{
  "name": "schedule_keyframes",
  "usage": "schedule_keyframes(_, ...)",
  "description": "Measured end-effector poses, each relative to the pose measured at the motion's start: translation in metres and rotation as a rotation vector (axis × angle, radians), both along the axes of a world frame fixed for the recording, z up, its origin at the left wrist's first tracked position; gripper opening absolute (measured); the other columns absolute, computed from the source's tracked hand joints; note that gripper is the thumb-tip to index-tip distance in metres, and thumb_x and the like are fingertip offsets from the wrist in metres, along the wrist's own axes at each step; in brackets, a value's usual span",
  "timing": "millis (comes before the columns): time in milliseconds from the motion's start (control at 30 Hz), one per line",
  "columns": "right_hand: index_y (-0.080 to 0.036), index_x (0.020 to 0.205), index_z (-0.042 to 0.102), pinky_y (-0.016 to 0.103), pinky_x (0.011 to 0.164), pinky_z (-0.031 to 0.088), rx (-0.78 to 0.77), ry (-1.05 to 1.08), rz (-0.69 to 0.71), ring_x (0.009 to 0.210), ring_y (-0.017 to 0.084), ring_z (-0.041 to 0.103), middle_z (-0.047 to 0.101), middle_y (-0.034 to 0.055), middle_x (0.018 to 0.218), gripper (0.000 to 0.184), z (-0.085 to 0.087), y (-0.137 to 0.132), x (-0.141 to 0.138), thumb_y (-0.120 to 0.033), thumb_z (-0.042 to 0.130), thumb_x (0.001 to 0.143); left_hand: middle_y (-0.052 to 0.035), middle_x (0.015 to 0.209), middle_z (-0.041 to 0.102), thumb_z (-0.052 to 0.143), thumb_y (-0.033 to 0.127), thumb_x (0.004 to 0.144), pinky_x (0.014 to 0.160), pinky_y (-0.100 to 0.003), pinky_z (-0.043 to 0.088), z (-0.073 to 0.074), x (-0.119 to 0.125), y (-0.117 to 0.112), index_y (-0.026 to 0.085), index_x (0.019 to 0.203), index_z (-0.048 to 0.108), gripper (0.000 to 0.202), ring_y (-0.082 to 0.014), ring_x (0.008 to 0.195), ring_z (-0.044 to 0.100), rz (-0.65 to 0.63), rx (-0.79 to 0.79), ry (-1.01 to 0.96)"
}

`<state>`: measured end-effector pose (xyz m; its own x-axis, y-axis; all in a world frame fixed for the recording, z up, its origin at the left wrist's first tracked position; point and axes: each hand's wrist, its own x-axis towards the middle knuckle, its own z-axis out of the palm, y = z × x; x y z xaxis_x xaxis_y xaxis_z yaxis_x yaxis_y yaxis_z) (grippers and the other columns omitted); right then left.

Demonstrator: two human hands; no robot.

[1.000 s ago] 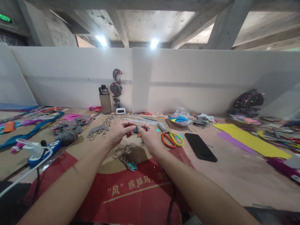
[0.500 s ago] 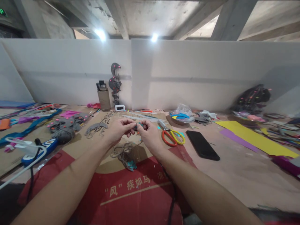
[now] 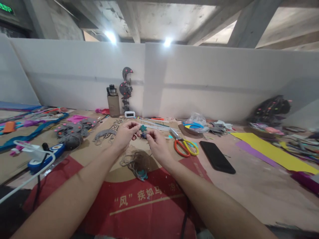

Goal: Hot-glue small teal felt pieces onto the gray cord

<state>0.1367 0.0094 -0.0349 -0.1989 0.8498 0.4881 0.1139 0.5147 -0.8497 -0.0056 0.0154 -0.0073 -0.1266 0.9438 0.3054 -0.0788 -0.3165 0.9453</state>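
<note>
- Head view, surroundings: orange-and-yellow scissors (image 3: 185, 147) are lying on the desk (image 3: 249, 186), and they are serving as the landmark here.
- A black phone (image 3: 217, 156) is lying flat just right of the scissors, and a yellow sheet (image 3: 269, 151) is stretching out farther right.
- A clear bag over a bowl (image 3: 195, 122) is sitting just behind the scissors.
- A brown bottle (image 3: 113, 104), a small white clock (image 3: 129, 114) and a grey cut-out (image 3: 126, 88) leaning on the white wall are standing well to the left and behind the scissors.
- A blue-and-white power strip (image 3: 47, 156) is lying far left of the scissors.
- A tangle of cord (image 3: 136, 164) is resting left of and nearer than the scissors, on red-printed cardboard (image 3: 139, 199).
- Head view, hands: the left hand (image 3: 126, 132) and right hand (image 3: 157, 144) are meeting left of the scissors, raised above the cord tangle, with nothing blocking them.
- Both hands are pinching a small teal piece (image 3: 143, 128) between their fingertips; it is sitting between the two hands, left of the scissors' blades.
</note>
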Motion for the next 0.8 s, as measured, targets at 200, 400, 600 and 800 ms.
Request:
schedule_keyframes(200, -0.018, 0.080, 0.056, 0.026, 0.068, 0.038, 0.095, -0.213, 0.039, 0.071, 0.013, 0.050, 0.057, 0.0003, 0.075, 0.015, -0.001, -0.013, -0.003, -0.026, 0.044, 0.085, 0.0017, 0.065, 0.056, 0.072, 0.034, 0.062, 0.035, -0.014, 0.026, 0.000, -0.014, 0.007, 0.015, 0.072, 0.057, 0.026, -0.0080, 0.055, 0.057, 0.137, -0.019, -0.067)
schedule_keyframes(400, -0.018, 0.085, 0.060, 0.025, 0.071, 0.039, 0.249, -0.386, 0.109, 0.076, 0.013, 0.052, 0.061, 0.0032, 0.082, 0.015, -0.011, -0.020, -0.010, -0.019, 0.045, 0.085, 0.0043, 0.063, 0.052, 0.070, 0.029, 0.063, 0.032, -0.014, 0.015, 0.004, -0.011, 0.002, 0.017, 0.075, 0.051, 0.026, -0.0082, 0.048, 0.058, 0.032, -0.146, -0.179)
schedule_keyframes(600, -0.017, 0.078, 0.061, 0.026, 0.074, 0.038, 0.387, -0.525, 0.159, 0.079, 0.014, 0.053, 0.061, 0.0045, 0.080, 0.031, 0.005, -0.017, 0.001, -0.033, 0.038, 0.092, 0.0068, 0.050, 0.045, 0.069, 0.027, 0.066, 0.032, -0.014, 0.015, 0.005, -0.012, 0.006, 0.015, 0.071, 0.051, 0.022, -0.0029, 0.038, 0.043, 0.013, -0.070, -0.200)
schedule_keyframes(800, -0.016, 0.089, 0.060, 0.028, 0.067, 0.038, 0.020, -0.732, -0.329, 0.077, 0.019, 0.058, 0.065, 0.0097, 0.085, 0.042, 0.010, 0.018, 0.033, -0.050, 0.036, 0.089, 0.0079, 0.053, 0.045, 0.071, 0.029, 0.064, 0.035, -0.015, 0.021, 0.004, -0.019, 0.010, 0.015, 0.073, 0.055, 0.023, -0.0015, 0.039, 0.038, 0.064, 0.014, -0.228)
